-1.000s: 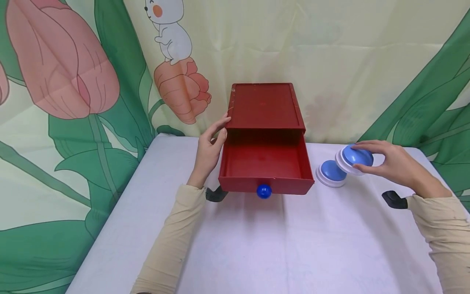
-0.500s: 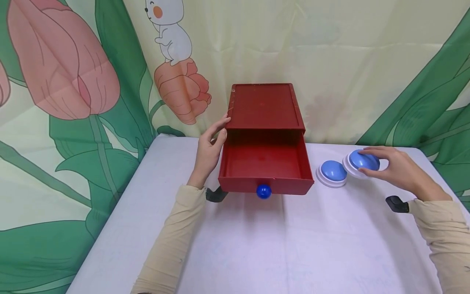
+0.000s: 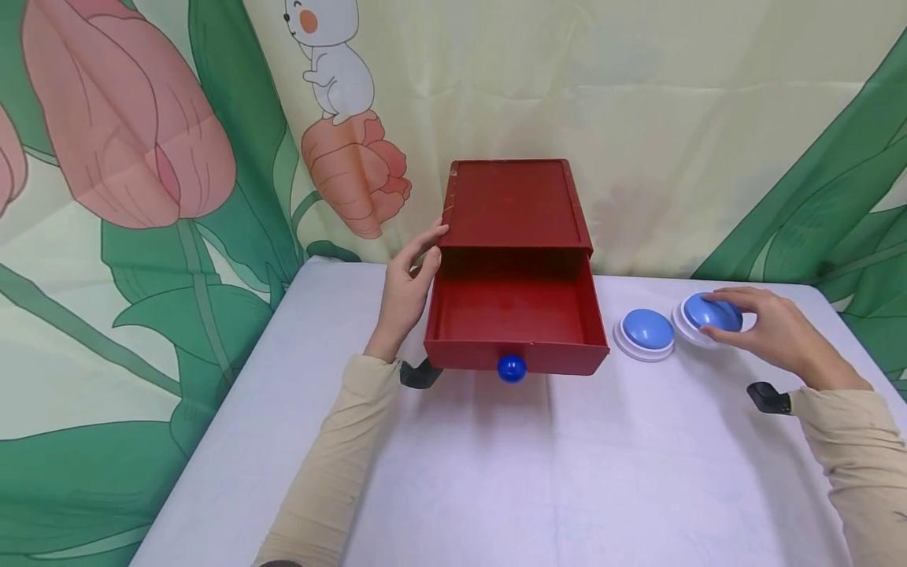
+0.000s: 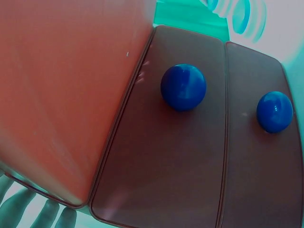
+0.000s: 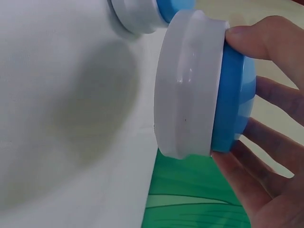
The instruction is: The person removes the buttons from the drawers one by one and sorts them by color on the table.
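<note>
A red drawer box (image 3: pixel 516 203) stands at the back of the table with its upper drawer (image 3: pixel 517 311) pulled out and bare inside. My left hand (image 3: pixel 404 295) rests against the box's left side, fingers fairly straight near its top edge. Some of its fingertips (image 4: pixel 66 217) show in the left wrist view. On the right, my right hand (image 3: pixel 772 327) holds a white round push button (image 3: pixel 711 313) with a blue dome, thumb and fingers around its edge. It is tilted, its shadow apart from it in the right wrist view. A matching push button (image 3: pixel 648 329) lies flat just left of it.
A blue knob (image 3: pixel 512 368) sticks out from the open drawer's front. The left wrist view shows a second blue knob (image 4: pixel 274 112) on the other drawer front. A printed curtain (image 3: pixel 638 142) hangs behind the white-covered table (image 3: pixel 460 472).
My right hand has carried its push button right and slightly down, away from the one on the table. The left hand has stayed at the box.
</note>
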{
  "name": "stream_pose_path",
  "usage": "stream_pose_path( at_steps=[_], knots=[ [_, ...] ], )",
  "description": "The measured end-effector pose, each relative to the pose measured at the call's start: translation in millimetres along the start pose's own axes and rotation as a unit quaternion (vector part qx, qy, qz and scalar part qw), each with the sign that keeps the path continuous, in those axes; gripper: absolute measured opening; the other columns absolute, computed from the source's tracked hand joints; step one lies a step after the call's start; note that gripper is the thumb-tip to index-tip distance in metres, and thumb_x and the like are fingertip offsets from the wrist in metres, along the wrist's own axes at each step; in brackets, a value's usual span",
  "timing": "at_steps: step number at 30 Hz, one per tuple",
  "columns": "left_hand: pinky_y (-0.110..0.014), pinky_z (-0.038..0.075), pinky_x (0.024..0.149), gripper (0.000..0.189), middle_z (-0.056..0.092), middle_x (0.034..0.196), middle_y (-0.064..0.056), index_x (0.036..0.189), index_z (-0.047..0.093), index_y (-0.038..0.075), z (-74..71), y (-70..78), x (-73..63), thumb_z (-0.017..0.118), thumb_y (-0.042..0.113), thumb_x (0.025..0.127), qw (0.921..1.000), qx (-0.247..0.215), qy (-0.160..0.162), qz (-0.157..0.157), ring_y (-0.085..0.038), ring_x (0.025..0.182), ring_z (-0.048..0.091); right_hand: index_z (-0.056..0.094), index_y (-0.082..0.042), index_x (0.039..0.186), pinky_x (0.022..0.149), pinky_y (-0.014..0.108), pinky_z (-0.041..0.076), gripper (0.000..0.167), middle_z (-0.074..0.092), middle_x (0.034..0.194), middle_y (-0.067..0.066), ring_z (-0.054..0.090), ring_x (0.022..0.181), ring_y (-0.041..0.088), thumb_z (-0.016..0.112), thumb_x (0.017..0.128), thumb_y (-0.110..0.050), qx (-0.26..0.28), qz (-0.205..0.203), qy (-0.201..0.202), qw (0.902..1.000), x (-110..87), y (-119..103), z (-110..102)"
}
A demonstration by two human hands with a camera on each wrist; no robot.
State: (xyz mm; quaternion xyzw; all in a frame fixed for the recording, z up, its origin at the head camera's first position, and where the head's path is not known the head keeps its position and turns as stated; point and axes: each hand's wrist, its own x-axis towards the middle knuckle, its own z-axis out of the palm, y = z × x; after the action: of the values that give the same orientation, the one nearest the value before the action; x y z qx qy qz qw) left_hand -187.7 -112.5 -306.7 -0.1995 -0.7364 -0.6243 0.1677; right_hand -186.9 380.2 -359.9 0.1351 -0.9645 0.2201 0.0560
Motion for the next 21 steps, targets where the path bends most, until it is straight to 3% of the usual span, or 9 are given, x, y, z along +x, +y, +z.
stream_pose_path(
  at_steps=[13, 21],
  knots=[
    [-0.049, 0.046, 0.107, 0.037, 0.045, 0.153, -0.015, 0.138, 0.054, -0.002, 2.1, 2.9, -1.9, 0.048, 0.006, 0.103, 1.0, -0.002, -0.006, -0.003, -0.028, 0.138, 0.046, 0.061, 0.005, 0.127, 0.084, 0.07, 0.046, 0.058, 0.056, 0.126, 0.036, 0.053, 0.107, 0.058, 0.082, 0.082, -0.026, 0.002, 0.027, -0.026, 0.9993, -6.3, 13.6, 12.7],
    [-0.052, 0.045, 0.106, 0.038, 0.045, 0.152, -0.016, 0.139, 0.053, -0.003, 0.5, 5.6, -1.7, 0.047, 0.005, 0.103, 1.0, 0.005, 0.001, -0.002, -0.029, 0.137, 0.047, 0.058, 0.006, 0.13, 0.088, 0.073, 0.043, 0.063, 0.051, 0.132, 0.038, 0.049, 0.113, 0.059, 0.079, 0.085, -0.033, 0.001, 0.046, -0.059, 0.9972, -0.7, 17.8, 18.1]
  ],
)
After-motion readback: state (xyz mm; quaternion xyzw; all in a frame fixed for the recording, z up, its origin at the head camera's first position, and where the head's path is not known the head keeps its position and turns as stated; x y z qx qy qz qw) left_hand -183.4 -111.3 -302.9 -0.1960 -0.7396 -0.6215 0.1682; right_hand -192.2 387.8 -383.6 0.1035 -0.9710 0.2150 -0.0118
